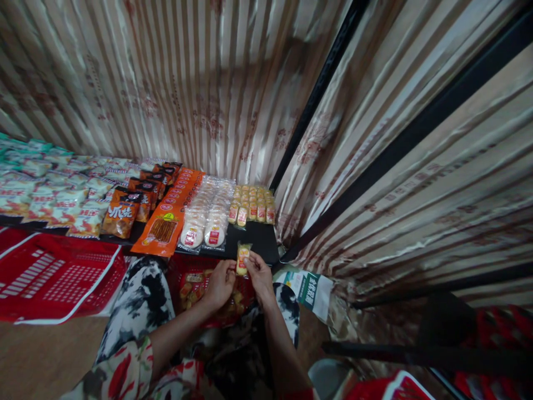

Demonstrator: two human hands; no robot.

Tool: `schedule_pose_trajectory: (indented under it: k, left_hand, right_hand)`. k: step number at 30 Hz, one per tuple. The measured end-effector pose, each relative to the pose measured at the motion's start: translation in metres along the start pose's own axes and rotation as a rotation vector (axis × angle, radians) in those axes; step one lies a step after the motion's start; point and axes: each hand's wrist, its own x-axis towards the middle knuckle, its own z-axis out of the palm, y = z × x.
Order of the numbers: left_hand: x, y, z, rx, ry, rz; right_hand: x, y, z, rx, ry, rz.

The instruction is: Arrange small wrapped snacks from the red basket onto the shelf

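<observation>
A small wrapped cracker (242,260), oblong and yellow with a red label in clear film, stands upright above the shelf's front edge. My right hand (260,275) pinches its right side between thumb and fingers. Close against its left edge are the closed fingertips of my left hand (220,286); whether they grip the film is hard to see. Below both hands a red basket (177,278) holds several loose packets of a similar kind. Rows of matching wrapped crackers (252,205) lie on the black shelf (252,241) just beyond.
Left of those rows lie round white crackers (204,216) in clear packs, an orange snack bag (164,222), brown-orange bags (121,214) and many pale bags (62,200). Another red basket (62,278) is at lower left. A striped curtain (187,83) and black poles (320,78) close off the back and right.
</observation>
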Motion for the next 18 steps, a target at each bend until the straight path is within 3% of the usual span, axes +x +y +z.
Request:
schedule_pose_trajectory:
  k: [11,18]
  left_hand:
    - [0.033,0.014,0.015,0.060,0.003,-0.019]
    - [0.052,0.017,0.025,0.099,0.018,-0.041]
  right_hand:
    - [0.028,0.000,-0.009,-0.071,0.064,-0.121]
    - [0.038,0.003,-0.015,-0.262,0.088,-0.191]
